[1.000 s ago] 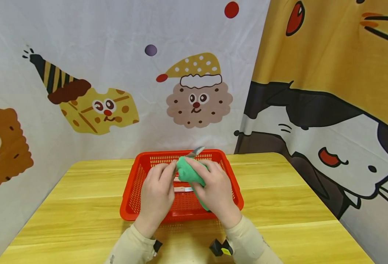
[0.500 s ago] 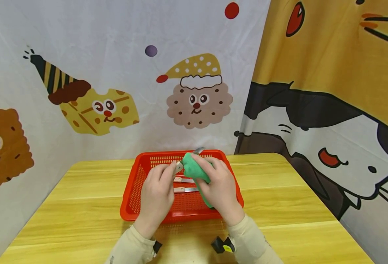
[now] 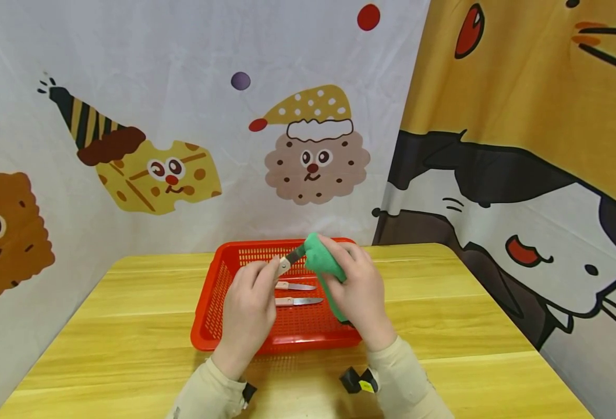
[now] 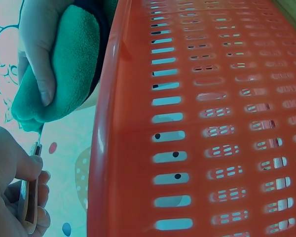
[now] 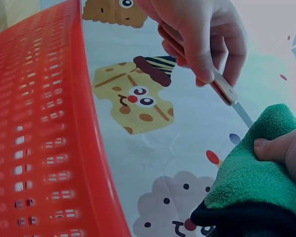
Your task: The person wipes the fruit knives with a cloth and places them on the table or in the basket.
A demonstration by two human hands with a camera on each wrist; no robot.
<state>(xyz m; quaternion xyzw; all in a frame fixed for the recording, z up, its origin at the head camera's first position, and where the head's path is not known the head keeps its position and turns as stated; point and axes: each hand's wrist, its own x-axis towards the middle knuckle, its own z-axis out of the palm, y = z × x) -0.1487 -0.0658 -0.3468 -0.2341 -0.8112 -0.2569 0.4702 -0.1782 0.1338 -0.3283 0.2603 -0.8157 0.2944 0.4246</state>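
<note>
My left hand [image 3: 250, 305] grips a small knife by its pale wooden handle [image 5: 223, 88], above the red basket. The blade [image 3: 296, 254] points up and to the right, its outer part wrapped in a green cloth [image 3: 322, 260]. My right hand [image 3: 357, 285] holds that fuzzy cloth, with the thumb pressing it around the blade. A dark edging runs along the cloth [image 5: 259, 173] in the right wrist view. Below the hands, two more knives lie in the basket, an upper knife [image 3: 300, 287] and a lower knife [image 3: 305, 301], their handle ends hidden behind my left hand.
The red slotted plastic basket [image 3: 205, 314] stands on a yellow wood-grain table [image 3: 130, 326], near its far edge. Behind it hangs a white cloth backdrop [image 3: 193, 110] with cartoon prints. A yellow printed curtain [image 3: 528, 87] hangs on the right.
My right hand and the green cloth have slid right along the blade, away from the handle. More of the blade near the handle shows, while the tip is now covered. My left hand stays put.
</note>
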